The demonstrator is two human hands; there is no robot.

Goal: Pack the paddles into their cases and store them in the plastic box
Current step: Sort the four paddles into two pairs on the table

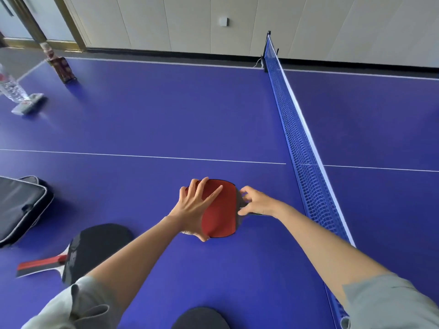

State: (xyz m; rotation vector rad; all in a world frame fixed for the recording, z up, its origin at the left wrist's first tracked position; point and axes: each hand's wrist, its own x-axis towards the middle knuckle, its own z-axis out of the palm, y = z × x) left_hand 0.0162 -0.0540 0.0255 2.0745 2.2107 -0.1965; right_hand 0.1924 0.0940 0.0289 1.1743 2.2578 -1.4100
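The red paddle lay on the blue worktop near the net, its handle hidden under the right hand, whose curled fingers gripped there. The left hand pressed it with spread fingers. A black paddle lay left, beside a case cut off by the frame.

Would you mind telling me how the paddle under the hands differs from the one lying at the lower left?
The red-faced paddle shows red rubber; the black-faced paddle shows black. The left hand and right hand touch the first; the second lies untouched. Its red handle shows; the first's is hidden. Both lie flat on the table.
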